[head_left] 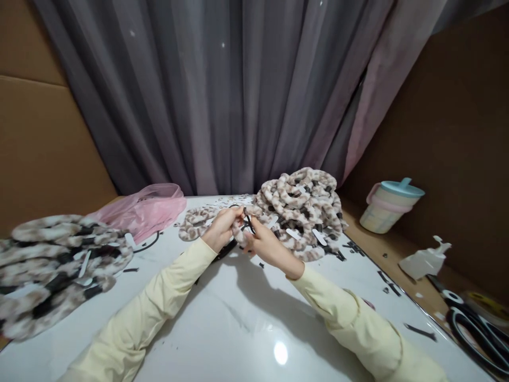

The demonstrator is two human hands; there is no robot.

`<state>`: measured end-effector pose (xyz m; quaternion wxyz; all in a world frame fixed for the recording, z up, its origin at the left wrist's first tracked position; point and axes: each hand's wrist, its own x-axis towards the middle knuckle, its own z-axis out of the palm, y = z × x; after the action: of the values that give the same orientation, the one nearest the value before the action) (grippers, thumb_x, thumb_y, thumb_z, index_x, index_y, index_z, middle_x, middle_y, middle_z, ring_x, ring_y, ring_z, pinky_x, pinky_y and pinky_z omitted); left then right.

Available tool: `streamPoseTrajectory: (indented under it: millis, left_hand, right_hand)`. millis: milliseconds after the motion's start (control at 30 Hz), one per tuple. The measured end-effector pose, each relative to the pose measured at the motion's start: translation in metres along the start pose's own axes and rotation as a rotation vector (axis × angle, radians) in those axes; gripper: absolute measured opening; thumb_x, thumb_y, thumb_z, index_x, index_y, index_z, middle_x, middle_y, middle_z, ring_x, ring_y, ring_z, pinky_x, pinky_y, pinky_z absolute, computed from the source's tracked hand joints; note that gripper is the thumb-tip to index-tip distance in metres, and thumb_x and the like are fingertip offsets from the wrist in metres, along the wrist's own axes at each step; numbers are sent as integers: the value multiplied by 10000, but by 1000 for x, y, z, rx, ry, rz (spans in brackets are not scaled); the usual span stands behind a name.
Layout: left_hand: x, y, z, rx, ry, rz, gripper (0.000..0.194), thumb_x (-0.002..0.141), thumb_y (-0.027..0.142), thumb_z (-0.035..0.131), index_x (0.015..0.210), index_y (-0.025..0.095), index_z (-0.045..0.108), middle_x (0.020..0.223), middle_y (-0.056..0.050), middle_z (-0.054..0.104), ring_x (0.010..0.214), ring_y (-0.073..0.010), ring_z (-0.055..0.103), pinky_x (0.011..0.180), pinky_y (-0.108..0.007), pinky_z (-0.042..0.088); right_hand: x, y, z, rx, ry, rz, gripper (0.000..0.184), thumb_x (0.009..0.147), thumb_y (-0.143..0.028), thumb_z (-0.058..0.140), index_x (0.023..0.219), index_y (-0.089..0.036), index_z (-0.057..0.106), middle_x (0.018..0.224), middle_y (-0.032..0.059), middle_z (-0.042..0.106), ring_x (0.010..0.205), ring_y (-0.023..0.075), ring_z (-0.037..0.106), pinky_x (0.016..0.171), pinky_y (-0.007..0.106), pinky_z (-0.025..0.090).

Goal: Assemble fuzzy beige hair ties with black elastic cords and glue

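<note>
Head view: left hand (223, 227), right hand (271, 246) pinch dark strip (249, 221); cup (379, 215) lidded

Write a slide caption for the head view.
Two hands work a dark strip between piles of fluffy rings on a white table.

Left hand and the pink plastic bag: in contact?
Apart. The head view shows the left hand to the right of the pink plastic bag, with white tabletop and part of a furry loop visible between them.
</note>
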<state>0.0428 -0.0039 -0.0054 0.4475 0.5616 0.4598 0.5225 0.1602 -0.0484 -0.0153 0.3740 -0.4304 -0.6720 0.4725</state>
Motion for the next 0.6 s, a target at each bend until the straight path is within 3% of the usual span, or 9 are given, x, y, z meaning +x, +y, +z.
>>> streamPoseTrajectory:
  millis: [133,233,400,600]
  left_hand:
    - [-9,5,1,106,52,115,258,769,338,508,578,175,445,507,31,439,462,-96,400,476,-211,333]
    - [-15,11,2,250,153,256,172,787,306,536,674,179,506,615,15,511,606,-131,463,609,-234,361]
    - [-14,11,2,477,207,427,104,807,206,539,706,190,521,757,-17,569,747,-168,502,721,-266,343]
    - [-13,6,1,617,187,519,118,839,180,506,722,191,502,758,-26,567,753,-181,524,711,-266,354]
  right_hand:
    - [5,-3,0,106,-14,82,132,851,-201,402,867,-131,513,684,26,543,500,104,543,469,232,493]
    - [1,-11,-6,123,-10,85,243,849,-273,414,651,-152,487,543,-4,484,406,76,434,382,196,398]
    - [-6,-21,-19,45,-4,52,268,802,-299,452,587,-147,507,433,-43,409,343,49,279,329,184,206]
    - [-9,-27,-22,-179,4,-13,254,770,-217,432,549,-142,533,393,-56,354,377,64,281,385,196,211]
